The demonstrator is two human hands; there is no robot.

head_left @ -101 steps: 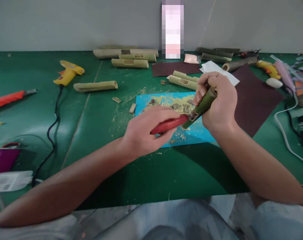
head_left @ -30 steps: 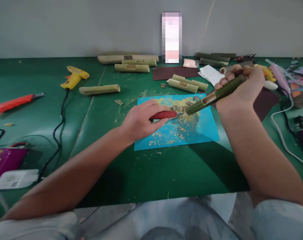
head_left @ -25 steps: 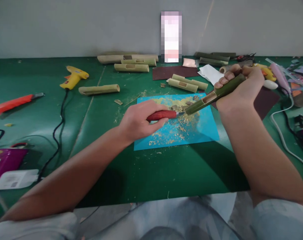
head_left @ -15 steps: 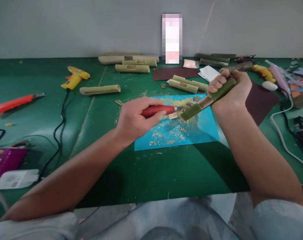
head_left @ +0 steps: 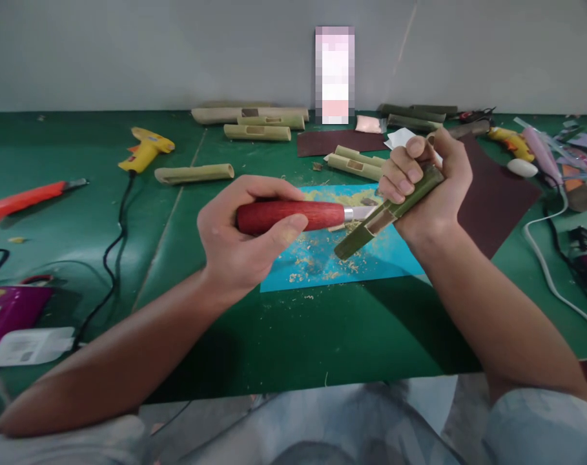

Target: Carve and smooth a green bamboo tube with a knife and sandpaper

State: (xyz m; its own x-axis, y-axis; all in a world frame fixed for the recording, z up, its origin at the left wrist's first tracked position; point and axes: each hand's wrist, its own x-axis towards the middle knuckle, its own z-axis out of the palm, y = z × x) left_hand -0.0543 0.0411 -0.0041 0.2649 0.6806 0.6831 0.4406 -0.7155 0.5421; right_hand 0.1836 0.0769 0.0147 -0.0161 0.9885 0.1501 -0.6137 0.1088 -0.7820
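Watching green bamboo tube (head_left: 402, 206) over blue sheet (head_left: 286, 276), long axis slanting down-left from right hand (head_left: 433, 187) | right hand curled round its upper half | left hand (head_left: 245, 236) wrapped round red-handled knife (head_left: 317, 216), blade (head_left: 361, 212) tube-ward; contact I can't tell

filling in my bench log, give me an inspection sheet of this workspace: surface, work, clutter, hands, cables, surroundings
Surface: glossy green tabletop; rectangular blue sheet bearing pale fibrous shavings.
Work: tilted green bamboo tube with a cut opening; red wooden-handled knife, its metal blade beside the tube, contact unclear.
Clutter: pale bamboo tubes; yellow plastic glue gun at left; orange-handled cutter; dark brown flat sheet.
Hands: left hand grips the knife's handle; right hand holds the tube.
Cables: black cable from the glue gun; long white cable at right.
Surroundings: plain grey wall behind; upright blurred rectangle in front.
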